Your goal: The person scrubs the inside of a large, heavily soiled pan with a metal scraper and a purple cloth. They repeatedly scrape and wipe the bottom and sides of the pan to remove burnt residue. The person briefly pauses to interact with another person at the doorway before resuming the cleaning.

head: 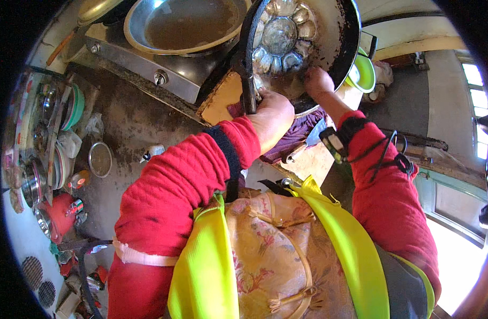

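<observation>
A large black-rimmed round pan [339, 36] is tilted up before me on a wooden surface. Inside it sits a ring of metal petal-shaped hollows around a round centre [280, 36], shiny in places and dark-stained in others. My left hand [274, 107] is curled at the pan's near left edge, beside a dark bar-like part of the rim; its fingertips are partly hidden. Within the pan's lower right, my right hand [319, 81] bends its fingers down against the inner surface. Whether those fingers pinch anything cannot be seen.
A steel basin [134, 38] of brownish liquid stands on the gas stove [144, 69] to the left. Beneath the pan lie a purple cloth [282, 145] and a knife [316, 132]. Green bowls [367, 75] sit at right. Shelves at far left hold plates [74, 107].
</observation>
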`<action>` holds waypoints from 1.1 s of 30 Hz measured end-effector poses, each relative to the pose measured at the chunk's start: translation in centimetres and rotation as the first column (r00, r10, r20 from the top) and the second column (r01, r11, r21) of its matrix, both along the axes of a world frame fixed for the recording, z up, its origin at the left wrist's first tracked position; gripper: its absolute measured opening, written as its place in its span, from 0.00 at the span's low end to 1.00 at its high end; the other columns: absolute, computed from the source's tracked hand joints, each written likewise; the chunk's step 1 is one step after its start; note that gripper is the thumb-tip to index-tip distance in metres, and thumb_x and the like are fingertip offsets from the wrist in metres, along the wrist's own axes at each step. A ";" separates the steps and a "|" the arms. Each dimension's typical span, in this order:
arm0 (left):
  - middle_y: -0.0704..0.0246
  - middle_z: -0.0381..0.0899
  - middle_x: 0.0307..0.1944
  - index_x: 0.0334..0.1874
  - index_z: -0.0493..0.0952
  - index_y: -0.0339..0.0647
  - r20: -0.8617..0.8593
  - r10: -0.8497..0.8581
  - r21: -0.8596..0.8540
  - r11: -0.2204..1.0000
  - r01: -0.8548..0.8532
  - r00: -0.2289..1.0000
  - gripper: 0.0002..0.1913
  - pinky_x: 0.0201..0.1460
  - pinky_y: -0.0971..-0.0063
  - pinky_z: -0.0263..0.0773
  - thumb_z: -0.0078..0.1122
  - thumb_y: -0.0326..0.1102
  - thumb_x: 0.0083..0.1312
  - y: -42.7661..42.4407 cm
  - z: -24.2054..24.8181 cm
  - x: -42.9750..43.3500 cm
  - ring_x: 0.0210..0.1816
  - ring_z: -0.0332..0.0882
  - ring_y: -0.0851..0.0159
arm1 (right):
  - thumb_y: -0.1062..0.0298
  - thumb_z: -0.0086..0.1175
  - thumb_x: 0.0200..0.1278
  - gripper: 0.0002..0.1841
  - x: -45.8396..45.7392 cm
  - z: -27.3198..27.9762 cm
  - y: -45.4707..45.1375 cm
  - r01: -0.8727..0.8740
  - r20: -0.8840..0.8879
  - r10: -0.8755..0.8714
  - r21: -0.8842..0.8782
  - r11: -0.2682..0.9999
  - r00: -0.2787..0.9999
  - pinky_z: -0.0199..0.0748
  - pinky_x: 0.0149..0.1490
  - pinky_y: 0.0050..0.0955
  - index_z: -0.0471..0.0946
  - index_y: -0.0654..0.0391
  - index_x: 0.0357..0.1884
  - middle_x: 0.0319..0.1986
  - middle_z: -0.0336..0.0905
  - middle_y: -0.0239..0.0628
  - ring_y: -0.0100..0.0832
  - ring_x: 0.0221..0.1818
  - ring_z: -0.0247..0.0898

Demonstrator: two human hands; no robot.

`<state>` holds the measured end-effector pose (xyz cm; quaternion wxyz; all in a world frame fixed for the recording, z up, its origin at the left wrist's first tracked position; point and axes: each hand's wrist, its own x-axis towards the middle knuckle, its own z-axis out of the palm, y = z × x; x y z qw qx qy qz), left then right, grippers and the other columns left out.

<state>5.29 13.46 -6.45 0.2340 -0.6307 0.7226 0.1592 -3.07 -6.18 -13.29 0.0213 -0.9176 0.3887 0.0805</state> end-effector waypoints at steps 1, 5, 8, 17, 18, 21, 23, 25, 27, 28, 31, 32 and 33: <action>0.59 0.79 0.51 0.50 0.80 0.40 -0.022 0.042 0.010 0.999 -0.042 0.999 0.17 0.54 0.49 0.68 0.61 0.36 0.58 -0.3 0.1 0.2 0.53 0.76 0.53 | 0.61 0.50 0.55 0.12 0.3 0.1 0.0 -0.047 0.042 0.047 -0.011 0.999 0.998 0.77 0.46 0.42 0.82 0.51 0.37 0.38 0.81 0.46 0.48 0.42 0.78; 0.59 0.78 0.53 0.51 0.80 0.42 -0.019 0.102 0.081 0.992 -0.100 0.995 0.18 0.58 0.49 0.65 0.61 0.35 0.57 -1.0 -0.7 -0.3 0.56 0.74 0.51 | 0.62 0.56 0.48 0.12 0.8 0.6 0.9 -0.106 0.048 0.102 0.087 0.991 0.994 0.75 0.45 0.43 0.81 0.55 0.33 0.36 0.80 0.49 0.50 0.41 0.76; 0.61 0.77 0.55 0.52 0.80 0.46 -0.033 0.207 -0.003 0.978 -0.207 0.978 0.18 0.61 0.48 0.61 0.61 0.34 0.57 -0.9 -2.4 -0.8 0.57 0.72 0.49 | 0.60 0.50 0.55 0.12 2.0 0.7 1.3 0.048 0.080 -0.038 -0.126 0.991 0.996 0.77 0.46 0.43 0.82 0.53 0.35 0.37 0.81 0.47 0.47 0.41 0.78; 0.62 0.76 0.56 0.56 0.77 0.44 -0.068 0.105 0.105 0.990 -0.098 0.992 0.18 0.59 0.41 0.60 0.56 0.38 0.63 -1.0 -1.6 0.0 0.56 0.73 0.48 | 0.58 0.53 0.52 0.13 2.2 1.3 1.5 -0.004 0.027 0.007 -0.094 0.996 1.000 0.76 0.47 0.41 0.82 0.49 0.37 0.39 0.81 0.47 0.47 0.43 0.78; 0.62 0.76 0.56 0.55 0.77 0.45 -0.020 0.104 0.075 0.992 -0.102 0.994 0.18 0.59 0.41 0.60 0.56 0.38 0.64 -0.4 -1.4 -0.1 0.56 0.73 0.48 | 0.57 0.54 0.53 0.14 2.4 1.5 1.2 -0.026 0.120 0.044 -0.151 0.988 0.992 0.77 0.46 0.41 0.82 0.53 0.37 0.38 0.81 0.47 0.46 0.43 0.78; 0.56 0.81 0.46 0.45 0.82 0.39 -0.050 0.045 0.006 0.999 -0.045 0.998 0.14 0.51 0.49 0.69 0.58 0.33 0.57 0.3 -1.1 0.1 0.49 0.79 0.50 | 0.62 0.52 0.52 0.13 2.1 1.0 1.9 0.106 0.180 -0.095 -0.053 0.993 0.979 0.75 0.47 0.43 0.82 0.49 0.39 0.37 0.81 0.44 0.47 0.42 0.78; 0.56 0.81 0.46 0.45 0.82 0.39 -0.085 0.092 -0.098 0.990 -0.100 0.992 0.14 0.51 0.49 0.69 0.58 0.34 0.57 0.7 -1.3 0.3 0.50 0.78 0.49 | 0.63 0.54 0.49 0.12 1.1 0.5 3.2 -0.158 0.105 0.138 0.217 0.963 0.985 0.75 0.46 0.39 0.82 0.50 0.37 0.35 0.81 0.46 0.48 0.41 0.77; 0.56 0.79 0.51 0.50 0.80 0.40 -0.112 0.072 -0.018 0.997 -0.075 0.991 0.16 0.53 0.41 0.66 0.56 0.36 0.61 0.4 -1.5 0.5 0.53 0.75 0.47 | 0.62 0.55 0.48 0.13 0.4 0.5 3.4 -0.121 0.052 0.111 0.262 0.957 0.992 0.76 0.46 0.38 0.83 0.49 0.37 0.35 0.81 0.45 0.48 0.40 0.77; 0.55 0.77 0.53 0.52 0.79 0.39 -0.106 0.066 -0.015 0.998 -0.068 0.992 0.17 0.54 0.37 0.64 0.56 0.36 0.61 0.6 -1.5 0.3 0.54 0.74 0.45 | 0.60 0.52 0.54 0.13 0.5 1.5 1.7 -0.018 -0.170 0.005 -0.075 0.997 0.985 0.78 0.46 0.40 0.82 0.50 0.39 0.40 0.81 0.41 0.40 0.43 0.79; 0.54 0.77 0.52 0.51 0.79 0.38 -0.079 0.070 -0.071 0.995 -0.076 0.994 0.17 0.53 0.37 0.65 0.56 0.35 0.61 1.0 -1.5 0.2 0.53 0.74 0.44 | 0.61 0.51 0.56 0.13 0.9 2.8 -0.1 -0.080 -0.162 0.041 -0.244 0.966 0.986 0.78 0.42 0.41 0.82 0.52 0.40 0.40 0.80 0.41 0.38 0.43 0.79; 0.52 0.78 0.51 0.50 0.79 0.36 0.015 0.040 -0.130 0.991 -0.038 0.999 0.18 0.50 0.38 0.67 0.57 0.33 0.58 1.8 -1.1 -0.1 0.52 0.75 0.42 | 0.63 0.49 0.58 0.11 3.7 5.6 -6.4 -0.297 -0.200 0.221 -0.567 0.768 0.955 0.75 0.46 0.38 0.81 0.51 0.38 0.41 0.77 0.40 0.39 0.46 0.74; 0.53 0.78 0.51 0.50 0.79 0.36 0.025 0.052 -0.157 0.986 -0.048 0.998 0.18 0.50 0.38 0.67 0.57 0.33 0.58 2.1 -1.1 0.0 0.52 0.75 0.43 | 0.64 0.50 0.56 0.10 4.4 6.0 -7.9 -0.305 -0.177 0.250 -0.604 0.737 0.952 0.74 0.46 0.39 0.81 0.51 0.36 0.41 0.77 0.40 0.40 0.47 0.74; 0.53 0.78 0.51 0.50 0.79 0.36 0.039 0.059 -0.169 0.984 -0.052 0.997 0.18 0.49 0.38 0.68 0.57 0.33 0.58 2.3 -1.2 -0.1 0.52 0.75 0.43 | 0.64 0.50 0.56 0.10 4.3 5.9 -8.4 -0.316 -0.014 0.433 -0.706 0.634 0.901 0.76 0.46 0.40 0.82 0.52 0.36 0.40 0.78 0.42 0.40 0.45 0.75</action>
